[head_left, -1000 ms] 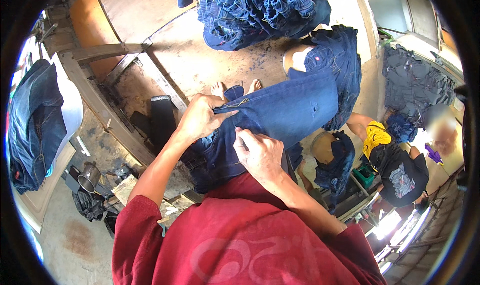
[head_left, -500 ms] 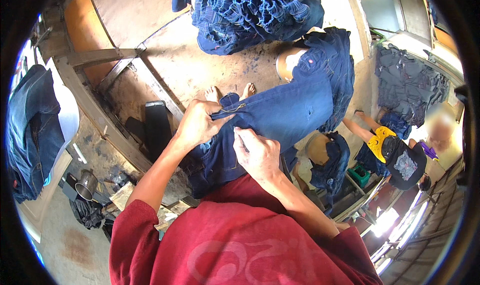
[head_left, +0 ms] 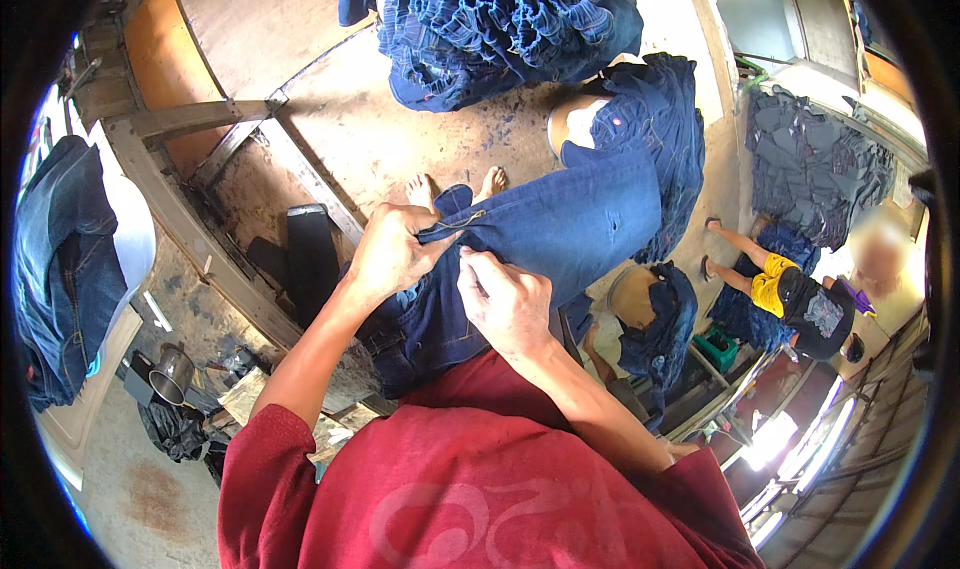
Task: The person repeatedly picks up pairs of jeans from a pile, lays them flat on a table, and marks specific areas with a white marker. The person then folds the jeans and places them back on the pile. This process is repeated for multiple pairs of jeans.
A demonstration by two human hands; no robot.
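Note:
A pair of blue jeans lies across my lap and stretches to the right, with a small worn spot on its upper face. My left hand is closed on a folded edge of the jeans, where a yellowish line of stitching or zip shows. Just right of it, my right hand is closed, its fingertips pinched together close against the denim. Whatever is between those fingertips, if anything, is too small to make out. The far end of the jeans rests among more dark blue denim draped over a round stool-like support.
A big heap of blue denim stands ahead. Wooden framing runs along the left, with more jeans on a board beyond. A co-worker in yellow shorts is at the right, near a grey garment pile and a green crate.
My hands stay at nearly the same place on the jeans, the right one shifting only slightly. At the right, the co-worker has changed stance, and both legs now show apart.

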